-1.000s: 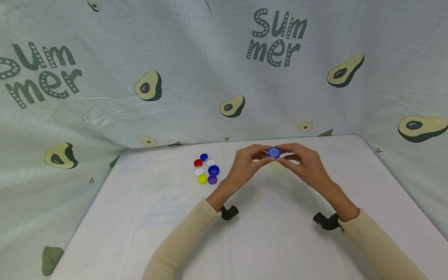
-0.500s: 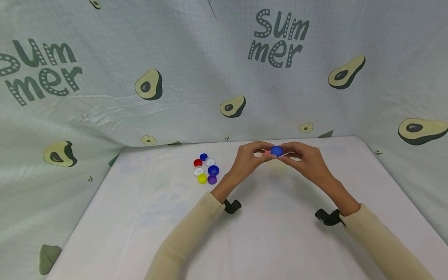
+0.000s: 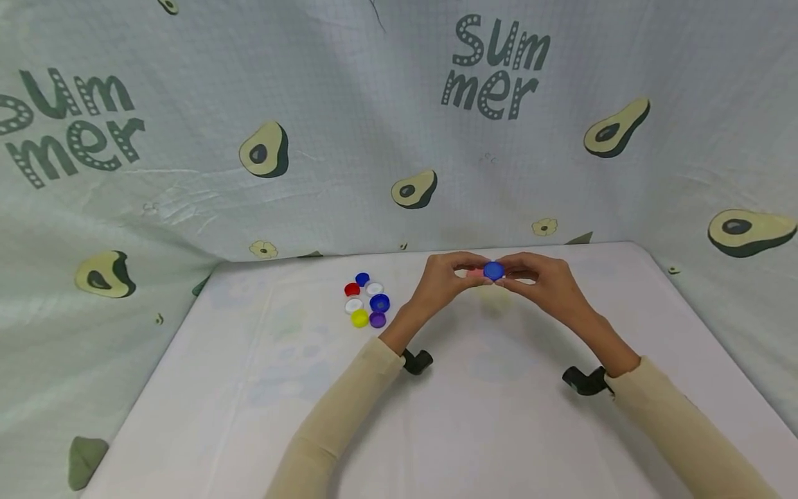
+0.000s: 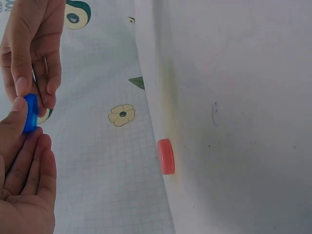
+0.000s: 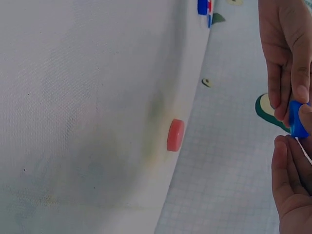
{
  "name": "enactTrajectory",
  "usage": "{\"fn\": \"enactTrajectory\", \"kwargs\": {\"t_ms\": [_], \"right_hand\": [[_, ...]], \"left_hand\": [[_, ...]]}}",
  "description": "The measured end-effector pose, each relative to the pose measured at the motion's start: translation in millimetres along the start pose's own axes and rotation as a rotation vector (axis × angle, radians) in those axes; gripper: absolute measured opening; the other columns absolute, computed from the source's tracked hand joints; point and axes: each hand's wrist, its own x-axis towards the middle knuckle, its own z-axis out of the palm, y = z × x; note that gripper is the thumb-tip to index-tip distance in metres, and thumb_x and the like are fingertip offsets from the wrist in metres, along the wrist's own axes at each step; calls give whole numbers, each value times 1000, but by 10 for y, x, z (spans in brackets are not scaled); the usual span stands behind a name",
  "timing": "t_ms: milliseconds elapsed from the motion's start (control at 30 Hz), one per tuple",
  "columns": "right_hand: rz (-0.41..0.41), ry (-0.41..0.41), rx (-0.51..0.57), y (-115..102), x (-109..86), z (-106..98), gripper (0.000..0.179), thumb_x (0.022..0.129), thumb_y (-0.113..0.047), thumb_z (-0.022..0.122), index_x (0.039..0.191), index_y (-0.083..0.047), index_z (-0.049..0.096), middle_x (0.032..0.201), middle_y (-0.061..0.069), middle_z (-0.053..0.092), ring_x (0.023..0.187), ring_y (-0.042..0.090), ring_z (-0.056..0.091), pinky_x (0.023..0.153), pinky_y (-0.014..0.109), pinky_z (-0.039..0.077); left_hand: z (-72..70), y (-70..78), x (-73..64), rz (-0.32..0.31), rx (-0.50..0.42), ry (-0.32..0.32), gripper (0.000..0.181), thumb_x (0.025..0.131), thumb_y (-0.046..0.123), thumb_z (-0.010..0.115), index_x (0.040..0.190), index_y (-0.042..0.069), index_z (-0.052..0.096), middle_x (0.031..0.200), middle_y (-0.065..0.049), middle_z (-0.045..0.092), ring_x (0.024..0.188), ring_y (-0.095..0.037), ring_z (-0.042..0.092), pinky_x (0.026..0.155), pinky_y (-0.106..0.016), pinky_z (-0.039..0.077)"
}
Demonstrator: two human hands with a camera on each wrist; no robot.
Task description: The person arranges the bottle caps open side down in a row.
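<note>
A blue bottle cap (image 3: 494, 270) is held up between my two hands above the far part of the table, its flat round face turned toward the head camera. My left hand (image 3: 436, 283) pinches its left edge with thumb and fingertips. From the other side, my right hand (image 3: 548, 281) pinches the right edge the same way. Both wrist views show the blue cap side-on, with thumbs and fingertips right at its rim. Behind the hands, a pink ridged bottle cap (image 4: 166, 156) stands near the table's far edge; the head view shows it partly hidden by my left fingers.
Left of my hands lies a cluster of caps: a red cap (image 3: 352, 290), a yellow cap (image 3: 359, 318), a purple cap (image 3: 377, 319), two white ones and two blue ones. A printed cloth (image 3: 337, 138) hangs behind the white table (image 3: 262, 416).
Both hands have shifted slightly right, and the blue cap has been tilted from showing a lighter inner circle to a plain blue face. The pink cap has come into sight behind my left fingers.
</note>
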Motion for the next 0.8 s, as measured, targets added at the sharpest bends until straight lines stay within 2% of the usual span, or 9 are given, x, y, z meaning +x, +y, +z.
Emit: {"fn": "enactTrajectory", "kwargs": {"t_ms": [100,200,300,433,667,800], "right_hand": [[1,-11,19,25,29,-2,36,86,-1,80,120,1,71,114,16,73,96,31,74,85,21,57],[5,-15,36,59,62,-14,36,86,-1,80,121,1,72,113,17,74,96,29,74,84,17,56],[27,-11,43,95,90,-33,35,87,-4,80,120,0,73,112,15,74,94,20,75,81,11,53],[87,-18,68,131,103,-53,33,88,-8,80,120,0,73,112,15,75,94,10,74,79,11,54],[140,-30,68,236,115,-52,34,89,-9,79,120,2,72,111,19,74,96,25,75,77,10,54],[152,-58,65,307,117,-37,34,90,-14,79,120,1,73,111,18,75,97,28,75,77,11,55]], "left_hand": [[-11,-16,19,-8,11,-7,34,86,19,83,117,7,77,112,-5,76,105,-15,69,93,-26,55],[-15,-33,49,-17,4,-9,35,86,18,82,119,7,76,112,-5,76,104,-16,69,90,-26,56],[-5,-52,94,-29,-34,-10,35,88,17,81,120,6,75,114,-7,76,103,-17,71,84,-23,57],[25,-81,168,-49,-41,-18,34,88,16,81,119,5,76,113,-7,76,101,-18,71,81,-19,57],[69,-143,266,-89,7,-43,35,88,19,81,120,7,76,114,-5,76,102,-16,71,85,-16,54],[98,-193,280,-121,4,-54,34,86,19,83,118,8,77,112,-3,76,99,-12,71,85,-17,55]]}}
